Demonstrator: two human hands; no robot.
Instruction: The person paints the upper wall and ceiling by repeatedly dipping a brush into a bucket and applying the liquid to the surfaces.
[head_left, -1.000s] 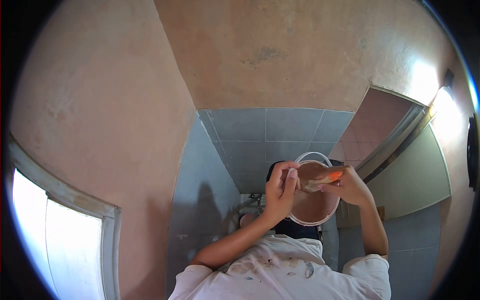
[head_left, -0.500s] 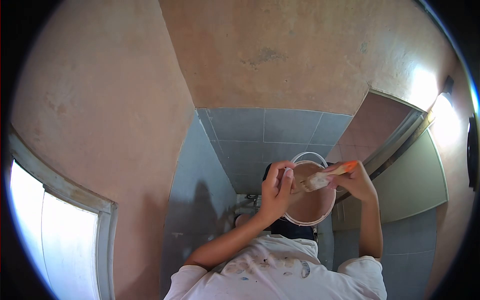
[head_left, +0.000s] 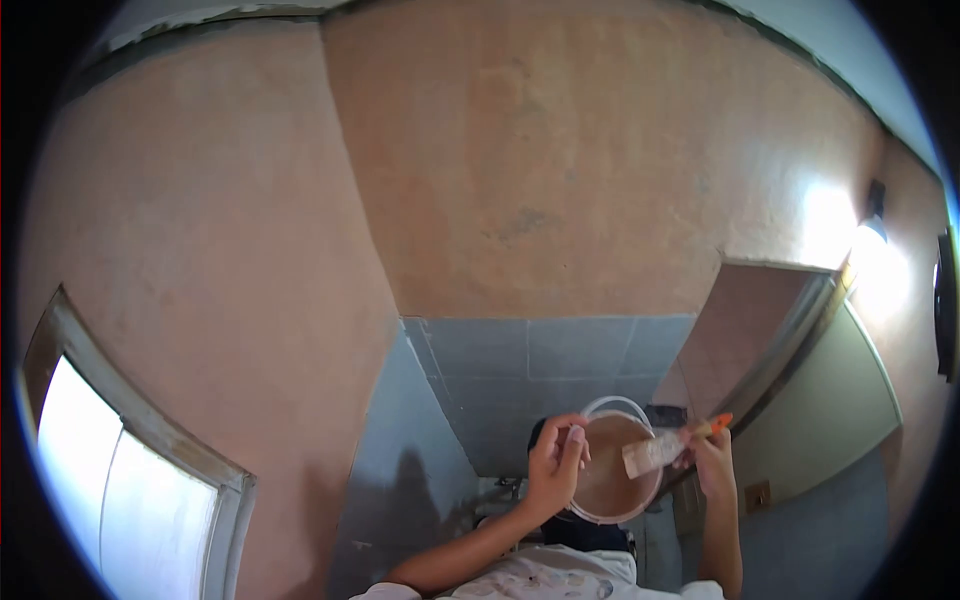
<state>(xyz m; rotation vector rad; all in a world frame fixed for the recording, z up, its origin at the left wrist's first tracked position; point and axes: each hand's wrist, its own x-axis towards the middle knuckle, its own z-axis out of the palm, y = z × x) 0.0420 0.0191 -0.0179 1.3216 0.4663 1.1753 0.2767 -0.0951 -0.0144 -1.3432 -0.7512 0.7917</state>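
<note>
My left hand is closed at the left rim of a white bucket, its thumb up and its fingers curled. The fingertips are partly hidden. Inside the bucket is pinkish-brown paint. My right hand grips a paintbrush by its wooden handle, which ends in an orange tip. The pale, paint-coated bristles point left over the bucket's opening. Above the bucket, its white handle stands up in an arc.
Ahead, a brownish painted wall rises above grey tiles. A bright framed window is at the left. On the right are a doorway, a pale panel and a lit lamp.
My view has tilted upward, bringing the ceiling edge into sight. My hands and the bucket sit lower in view. The brush bristles have turned to point more down and left.
</note>
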